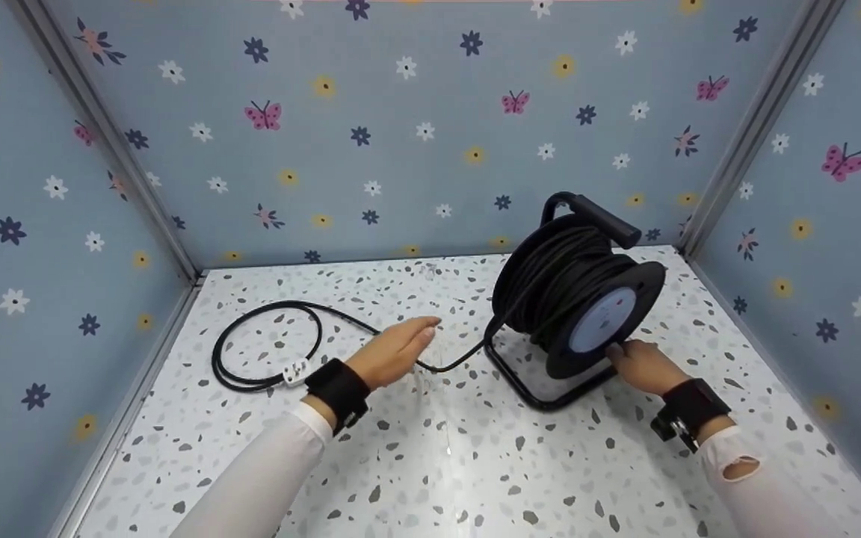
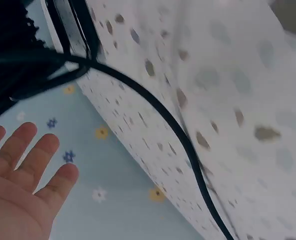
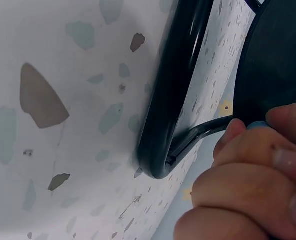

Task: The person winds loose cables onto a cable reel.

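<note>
A black cable reel [image 1: 569,280] stands on its tubular frame to the right, wound with black cable. At the lower edge of its front disc, my right hand [image 1: 643,366] pinches a small part, likely the winding knob; a bluish bit of the knob [image 3: 257,124] shows between thumb and curled fingers. My left hand [image 1: 394,355] is held with fingers extended above the loose cable [image 1: 449,368] that runs left from the reel. In the left wrist view the left hand [image 2: 20,187] has its fingers spread, apart from the cable [image 2: 152,100].
The cable's far end lies in a loop [image 1: 217,351] on the left, with a white plug [image 1: 297,371] beside the left wrist. The speckled white tabletop [image 1: 445,463] is bounded by flowered blue panels [image 1: 371,149] at the back and sides. A carrying handle [image 1: 606,219] tops the reel.
</note>
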Motion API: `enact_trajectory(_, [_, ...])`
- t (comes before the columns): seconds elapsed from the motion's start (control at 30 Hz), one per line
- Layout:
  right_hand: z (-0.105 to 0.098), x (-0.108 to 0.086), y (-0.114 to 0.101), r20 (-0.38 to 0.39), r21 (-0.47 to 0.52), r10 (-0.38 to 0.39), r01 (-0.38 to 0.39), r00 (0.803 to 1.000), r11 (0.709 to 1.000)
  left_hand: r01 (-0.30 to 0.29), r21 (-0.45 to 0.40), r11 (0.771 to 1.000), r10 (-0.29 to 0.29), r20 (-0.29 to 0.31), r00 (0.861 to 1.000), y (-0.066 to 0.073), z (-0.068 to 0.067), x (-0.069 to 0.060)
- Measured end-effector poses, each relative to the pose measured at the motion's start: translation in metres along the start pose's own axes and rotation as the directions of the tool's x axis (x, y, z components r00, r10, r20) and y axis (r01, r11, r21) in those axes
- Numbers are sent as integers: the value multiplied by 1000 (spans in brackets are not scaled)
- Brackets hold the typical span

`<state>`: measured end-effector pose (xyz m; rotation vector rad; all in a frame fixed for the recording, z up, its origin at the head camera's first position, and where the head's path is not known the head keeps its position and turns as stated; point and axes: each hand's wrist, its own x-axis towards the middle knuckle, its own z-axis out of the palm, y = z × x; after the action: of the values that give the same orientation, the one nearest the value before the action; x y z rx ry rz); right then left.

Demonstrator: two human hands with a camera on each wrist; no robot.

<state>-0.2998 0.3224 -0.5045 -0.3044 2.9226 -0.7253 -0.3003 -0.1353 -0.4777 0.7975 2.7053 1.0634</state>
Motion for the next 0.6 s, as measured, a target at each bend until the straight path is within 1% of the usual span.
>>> enact_trajectory(0.07, [-1,-1,0,1,7,2,-2,1000,1000,40,105,994,-38,-25,999,-16,-11,0])
enact_trajectory(0.1, [-1,-1,1,-2,8,0,0,1000,1000,55,167,984,-50,-35,998,-24,-15,-1])
enact_trajectory(0.13, [-1,-1,1,-4,6,-3,3,1000,1000,69,240,968,-62,-39,997,-32,-18,-1])
enact_trajectory(0.2, [0,-1,1,-9,5,-5,6,1000,1000,77,381,921,-67,-38,997,-48,-20,0])
enact_trajectory(0.23, [0,0,2,-10,7,-6,7,1000,1000,75,438,896,-67,-34,997,-55,-19,1])
enact_trajectory(0.27, [1,0,2,-11,10,-6,6,1000,1000,76,477,876,-72,-26,997,-61,-17,2])
enact_trajectory(0.33, [1,1,1,-15,18,2,-2,1000,1000,78,523,849,-84,-13,996,-71,-11,5])
enact_trajectory(0.4, [2,1,1,-12,30,9,-8,1000,1000,77,537,840,-91,-1,996,-77,-5,9])
enact_trajectory(0.47, [2,1,1,-9,38,9,-8,1000,999,64,554,830,-83,10,996,-82,2,13])
enact_trajectory(0.53, [4,1,2,-7,44,11,-11,1000,999,31,583,812,-46,10,999,-86,8,15])
enact_trajectory(0.6, [5,1,3,-7,44,10,-9,1000,999,-16,625,781,12,10,1000,-90,11,17])
